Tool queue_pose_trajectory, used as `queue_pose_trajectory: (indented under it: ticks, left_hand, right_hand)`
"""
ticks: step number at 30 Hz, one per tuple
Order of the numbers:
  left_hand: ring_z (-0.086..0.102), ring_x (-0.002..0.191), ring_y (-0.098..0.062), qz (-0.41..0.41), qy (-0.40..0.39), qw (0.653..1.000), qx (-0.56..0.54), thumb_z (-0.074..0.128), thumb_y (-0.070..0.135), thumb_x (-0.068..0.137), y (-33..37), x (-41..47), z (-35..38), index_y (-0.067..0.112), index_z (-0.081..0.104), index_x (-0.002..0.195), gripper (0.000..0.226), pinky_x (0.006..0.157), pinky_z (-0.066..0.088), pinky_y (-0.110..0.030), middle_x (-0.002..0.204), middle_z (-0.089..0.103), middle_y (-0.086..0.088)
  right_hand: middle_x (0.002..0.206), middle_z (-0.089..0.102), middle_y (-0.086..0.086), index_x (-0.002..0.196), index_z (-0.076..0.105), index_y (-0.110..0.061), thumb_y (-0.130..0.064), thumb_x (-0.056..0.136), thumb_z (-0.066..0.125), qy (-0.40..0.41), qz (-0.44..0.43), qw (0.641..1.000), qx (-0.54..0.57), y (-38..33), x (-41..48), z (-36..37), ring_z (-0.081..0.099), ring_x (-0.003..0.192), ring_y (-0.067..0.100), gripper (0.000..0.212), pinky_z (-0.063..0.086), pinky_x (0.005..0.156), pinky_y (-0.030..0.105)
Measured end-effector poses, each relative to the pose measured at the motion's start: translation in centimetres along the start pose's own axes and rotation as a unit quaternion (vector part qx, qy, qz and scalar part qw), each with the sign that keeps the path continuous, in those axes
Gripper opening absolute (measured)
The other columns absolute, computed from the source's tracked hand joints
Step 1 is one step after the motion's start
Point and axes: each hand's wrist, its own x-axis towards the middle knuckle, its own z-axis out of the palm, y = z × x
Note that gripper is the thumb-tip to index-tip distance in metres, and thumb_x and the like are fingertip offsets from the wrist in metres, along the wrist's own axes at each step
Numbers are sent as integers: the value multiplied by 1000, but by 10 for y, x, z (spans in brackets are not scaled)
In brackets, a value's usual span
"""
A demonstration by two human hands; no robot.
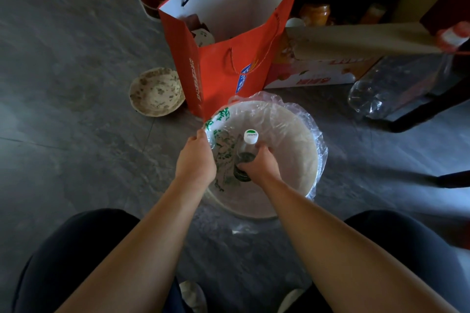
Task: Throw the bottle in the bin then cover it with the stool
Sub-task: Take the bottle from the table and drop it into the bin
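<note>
Centre of the frame: right hand (260, 164) wrapped around a white-capped bottle (245, 155), upright over the plastic-lined bin (309, 150). Left hand (195, 157) pinches the bin's liner at its left rim. Red paper bag (229, 40) just above; dirty bowl (156, 91) at left.

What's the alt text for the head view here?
Seen from above, the right hand holds a white-capped bottle upright inside a round bin lined with clear plastic, while the left hand grips the bin's rim. A red paper bag stands behind it on the grey floor.
</note>
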Motion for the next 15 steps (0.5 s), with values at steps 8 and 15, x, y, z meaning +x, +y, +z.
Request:
queue_pose_trajectory:
  ticks: [8, 15]
  left_hand:
    - [58, 113, -35, -4, 10, 1000, -9, 55, -3, 83, -1, 2, 3, 9, 41, 133, 54, 89, 47, -40, 126, 56, -16]
    - [57, 114, -35, -7, 9, 1000, -9, 56, -5, 82, 0, 3, 4, 9, 39, 134, 57, 88, 47, -40, 127, 55, -15]
  right_hand:
    - [129, 59, 16, 137, 43, -4, -12, 82, 74, -12, 8, 1000, -28, -5, 13, 6, 59, 115, 31, 64, 45, 79, 28]
    - [114, 66, 16, 119, 54, 1, -18, 86, 72, -4, 17, 999, -42, -11, 23, 5, 63, 101, 30, 42, 42, 70, 27]
